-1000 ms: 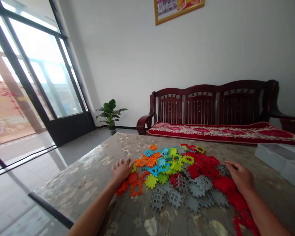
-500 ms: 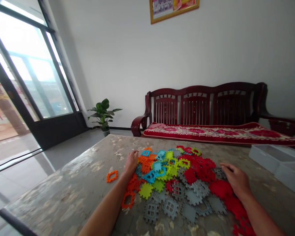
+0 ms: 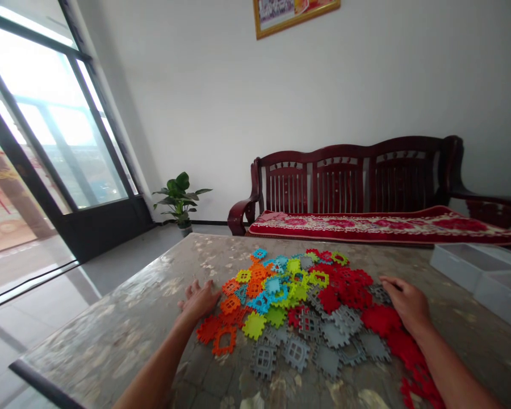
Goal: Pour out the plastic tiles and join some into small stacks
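Note:
A heap of flat plastic interlocking tiles point(image 3: 306, 301) in orange, blue, green, red and grey lies spread on a marbled table point(image 3: 123, 335). My left hand point(image 3: 198, 301) lies flat with fingers stretched at the left edge of the heap, touching orange tiles point(image 3: 221, 335). My right hand point(image 3: 406, 301) rests palm down on the red tiles point(image 3: 381, 318) at the right side, fingers loosely curved, holding nothing that I can see.
Grey plastic trays point(image 3: 481, 272) stand at the table's right edge. Beyond the table are a dark wooden bench point(image 3: 366, 182) with a red cushion, a potted plant point(image 3: 179, 196) on the floor, and large glass doors at left.
My left hand drew back from the far side of the heap to its near-left edge. The stray orange tile on the left now lies with the heap. The right hand hardly moved.

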{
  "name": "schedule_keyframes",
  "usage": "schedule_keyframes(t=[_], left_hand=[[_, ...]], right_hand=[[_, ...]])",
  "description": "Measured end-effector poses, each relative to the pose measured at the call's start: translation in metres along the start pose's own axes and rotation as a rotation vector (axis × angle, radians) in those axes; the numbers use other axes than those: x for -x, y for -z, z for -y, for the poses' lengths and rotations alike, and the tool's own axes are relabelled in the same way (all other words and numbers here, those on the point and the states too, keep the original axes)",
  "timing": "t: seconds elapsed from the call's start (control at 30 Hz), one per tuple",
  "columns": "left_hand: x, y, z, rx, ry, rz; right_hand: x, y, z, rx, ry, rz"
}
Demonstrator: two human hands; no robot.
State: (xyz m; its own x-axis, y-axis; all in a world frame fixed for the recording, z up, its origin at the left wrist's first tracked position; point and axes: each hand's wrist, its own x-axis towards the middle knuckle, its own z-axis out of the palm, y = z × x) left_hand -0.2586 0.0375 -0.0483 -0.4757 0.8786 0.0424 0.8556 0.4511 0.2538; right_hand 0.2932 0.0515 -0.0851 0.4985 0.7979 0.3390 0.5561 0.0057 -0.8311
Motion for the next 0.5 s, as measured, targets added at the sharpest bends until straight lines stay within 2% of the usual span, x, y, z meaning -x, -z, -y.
schedule_keyframes(t=[0.23, 0.5], left_hand=[[0.013, -0.009, -0.017, 0.09, -0.048, -0.068], [0.007, -0.008, -0.021, 0.384, -0.054, -0.206]], right_hand=[[-0.001, -0.002, -0.004, -0.017, 0.003, -0.011], [-0.005, -0.006, -0.011, -0.011, 0.022, -0.02]])
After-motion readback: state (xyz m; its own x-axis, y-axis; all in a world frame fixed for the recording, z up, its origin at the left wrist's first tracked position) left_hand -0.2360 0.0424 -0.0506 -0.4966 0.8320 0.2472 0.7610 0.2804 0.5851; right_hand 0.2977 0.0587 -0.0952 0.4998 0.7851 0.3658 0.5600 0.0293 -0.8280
